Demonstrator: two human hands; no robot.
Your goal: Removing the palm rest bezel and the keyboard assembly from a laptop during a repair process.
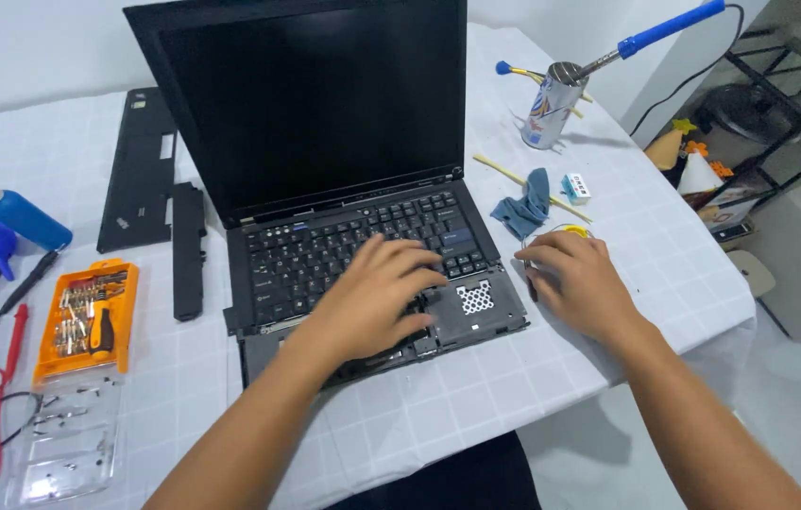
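An open black laptop (325, 142) with a dark screen sits on the white checked tablecloth (457, 406); its palm rest is off, baring the inside under the keyboard (325, 250). My left hand (377, 293) lies flat, fingers spread, on the lower right of the keyboard and the open base. My right hand (580, 279) rests on the cloth just right of the laptop, fingers curled over a small yellow thing (576, 230) that is mostly hidden.
The removed black palm rest (141, 170) and a black bar (188, 250) lie left of the laptop. An orange screwdriver bit set (89, 316), blue bottle (18, 212), red probe leads (4, 378), a blue cloth (525, 208), and a can (552, 104) holding a blue-handled soldering iron (665, 28).
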